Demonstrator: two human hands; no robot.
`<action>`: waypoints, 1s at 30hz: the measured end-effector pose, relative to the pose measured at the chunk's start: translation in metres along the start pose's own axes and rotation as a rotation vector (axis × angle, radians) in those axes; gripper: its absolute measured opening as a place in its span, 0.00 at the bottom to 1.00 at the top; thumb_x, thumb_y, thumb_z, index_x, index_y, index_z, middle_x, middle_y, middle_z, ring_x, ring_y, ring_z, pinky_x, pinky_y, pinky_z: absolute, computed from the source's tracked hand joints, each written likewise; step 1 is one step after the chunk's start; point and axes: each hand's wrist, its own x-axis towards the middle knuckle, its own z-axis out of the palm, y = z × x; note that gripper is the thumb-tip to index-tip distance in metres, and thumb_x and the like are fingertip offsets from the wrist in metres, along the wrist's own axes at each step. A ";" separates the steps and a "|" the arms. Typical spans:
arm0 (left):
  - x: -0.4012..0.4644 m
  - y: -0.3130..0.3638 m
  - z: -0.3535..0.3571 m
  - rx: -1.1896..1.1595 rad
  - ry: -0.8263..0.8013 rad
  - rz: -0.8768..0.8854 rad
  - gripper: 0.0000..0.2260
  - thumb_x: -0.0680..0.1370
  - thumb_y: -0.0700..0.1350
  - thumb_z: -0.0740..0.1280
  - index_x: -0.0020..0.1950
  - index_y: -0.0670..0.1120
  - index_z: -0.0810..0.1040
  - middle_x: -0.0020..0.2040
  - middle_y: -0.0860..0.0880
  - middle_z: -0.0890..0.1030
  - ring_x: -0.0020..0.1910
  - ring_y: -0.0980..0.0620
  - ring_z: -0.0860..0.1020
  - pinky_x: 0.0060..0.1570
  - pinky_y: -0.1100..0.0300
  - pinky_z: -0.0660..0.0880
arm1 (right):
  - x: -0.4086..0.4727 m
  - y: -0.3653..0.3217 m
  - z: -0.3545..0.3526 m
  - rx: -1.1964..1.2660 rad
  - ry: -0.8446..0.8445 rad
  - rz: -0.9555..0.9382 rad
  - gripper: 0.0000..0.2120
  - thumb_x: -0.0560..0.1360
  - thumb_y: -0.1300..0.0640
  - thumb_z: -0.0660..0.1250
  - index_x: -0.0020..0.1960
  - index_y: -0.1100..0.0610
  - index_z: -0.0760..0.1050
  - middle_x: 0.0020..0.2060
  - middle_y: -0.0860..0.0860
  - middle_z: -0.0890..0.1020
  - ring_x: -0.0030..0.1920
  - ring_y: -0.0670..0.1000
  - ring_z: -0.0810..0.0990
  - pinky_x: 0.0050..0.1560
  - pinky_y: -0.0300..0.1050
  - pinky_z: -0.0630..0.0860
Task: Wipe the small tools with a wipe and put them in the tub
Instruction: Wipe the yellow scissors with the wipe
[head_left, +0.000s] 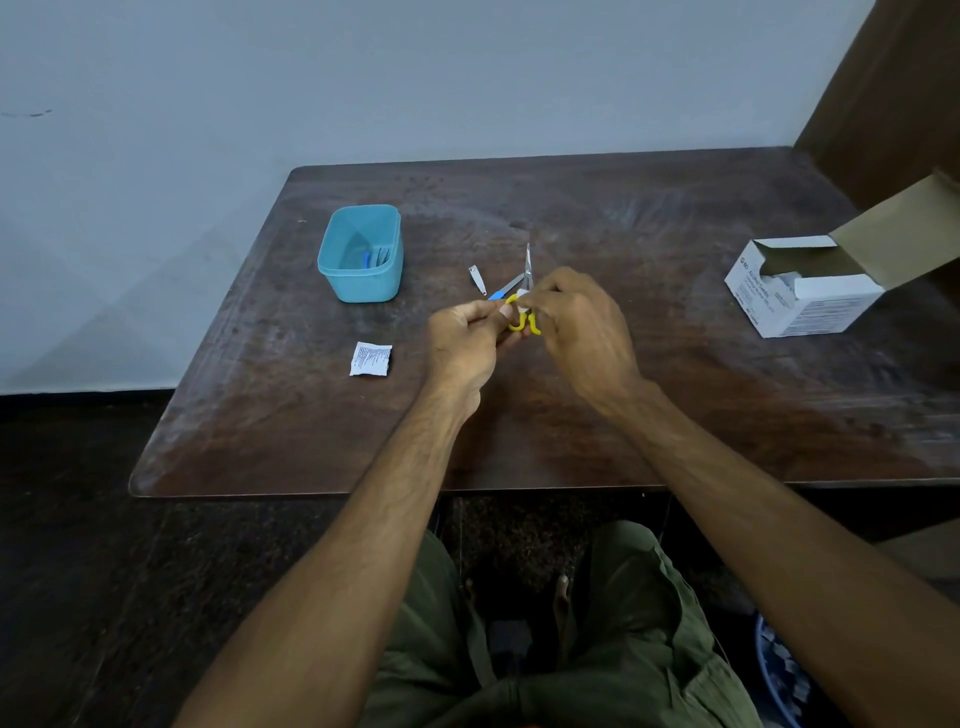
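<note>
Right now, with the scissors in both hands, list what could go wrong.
1. The scissors point away with bare blades; the right hand wiping near the pivot with the wipe could slip onto an edge.
2. The left hand holds only the yellow handles, so the scissors may twist or drop.
3. The nail clipper and the blue-handled tool beneath could be knocked.

Tub (360, 253) top open; nail clipper (477, 279) between.
</note>
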 end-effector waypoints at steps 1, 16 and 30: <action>0.001 0.000 0.000 -0.001 0.004 0.002 0.06 0.78 0.34 0.65 0.43 0.40 0.80 0.32 0.49 0.83 0.32 0.55 0.82 0.38 0.66 0.80 | -0.003 -0.001 0.002 -0.020 -0.013 -0.021 0.10 0.69 0.63 0.65 0.47 0.60 0.82 0.42 0.56 0.80 0.42 0.60 0.78 0.34 0.50 0.76; -0.003 -0.005 -0.005 0.090 0.000 -0.021 0.06 0.78 0.35 0.65 0.44 0.41 0.80 0.37 0.48 0.84 0.38 0.53 0.83 0.40 0.64 0.80 | 0.006 0.005 0.001 -0.071 -0.057 0.003 0.11 0.72 0.72 0.63 0.49 0.64 0.80 0.46 0.62 0.79 0.47 0.62 0.76 0.45 0.50 0.72; -0.007 -0.001 -0.005 0.083 0.020 -0.024 0.05 0.79 0.36 0.64 0.46 0.41 0.80 0.39 0.47 0.84 0.36 0.55 0.83 0.41 0.64 0.80 | 0.008 0.005 0.006 -0.114 -0.082 0.061 0.11 0.71 0.66 0.69 0.53 0.65 0.80 0.48 0.60 0.78 0.48 0.60 0.76 0.40 0.50 0.75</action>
